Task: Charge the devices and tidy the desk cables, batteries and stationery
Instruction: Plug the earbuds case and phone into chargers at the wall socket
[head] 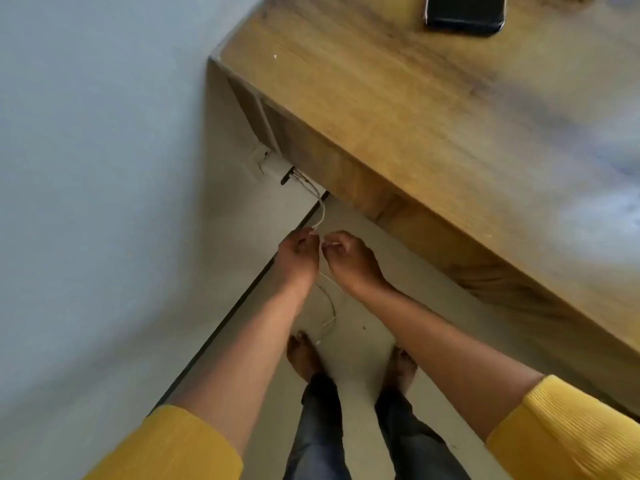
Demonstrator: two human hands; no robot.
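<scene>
A thin white cable (322, 211) runs down from a white charger (277, 166) plugged in at the wall beside the desk. My left hand (298, 258) pinches this cable with curled fingers just below the desk edge. My right hand (349, 258) pinches a stretch of the same cable close beside it. The loose end of the cable (329, 303) hangs below my hands and curls toward the floor. A dark phone (464, 12) lies on the wooden desk (433, 109) at the top of the view.
The blue-grey wall (97, 168) fills the left side. The desk's corner and front edge jut out at the right, above my hands. My bare feet (304, 358) stand on the pale floor between wall and desk.
</scene>
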